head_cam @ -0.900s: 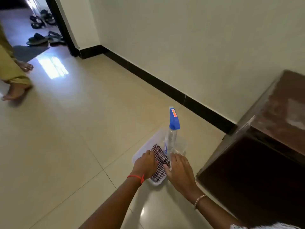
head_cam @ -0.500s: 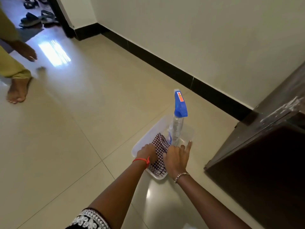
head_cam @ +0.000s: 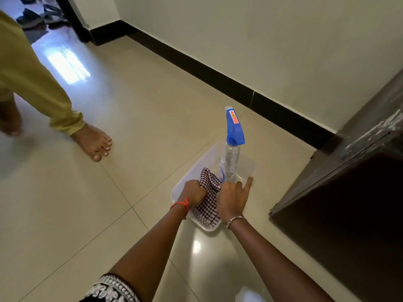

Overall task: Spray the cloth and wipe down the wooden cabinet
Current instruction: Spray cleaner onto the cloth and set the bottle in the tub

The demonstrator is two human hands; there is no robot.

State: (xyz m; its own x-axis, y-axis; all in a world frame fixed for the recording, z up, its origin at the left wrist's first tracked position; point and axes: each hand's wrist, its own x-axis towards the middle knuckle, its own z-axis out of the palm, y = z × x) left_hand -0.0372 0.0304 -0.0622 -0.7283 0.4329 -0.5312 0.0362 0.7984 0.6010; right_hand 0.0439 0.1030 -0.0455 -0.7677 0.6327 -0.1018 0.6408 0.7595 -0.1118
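A clear plastic tray (head_cam: 202,159) sits on the tiled floor. In it lies a maroon-and-white checked cloth (head_cam: 207,203) beside an upright clear spray bottle (head_cam: 229,164) with a blue trigger head. My left hand (head_cam: 194,191) is closed on the cloth's near edge. My right hand (head_cam: 233,197) wraps the base of the bottle, with the forefinger stretched out along the tray's rim. The dark wooden cabinet (head_cam: 353,182) stands to the right, its top dusty and scuffed.
Another person's bare foot (head_cam: 93,141) and olive trouser leg (head_cam: 32,83) stand on the floor to the left. A cream wall with black skirting (head_cam: 218,77) runs behind the tray. Sandals (head_cam: 41,17) lie by the doorway at the far left.
The other person has stepped closer to the tray. My left hand has bunched the cloth tighter, and my right hand has closed around the bottle's base.
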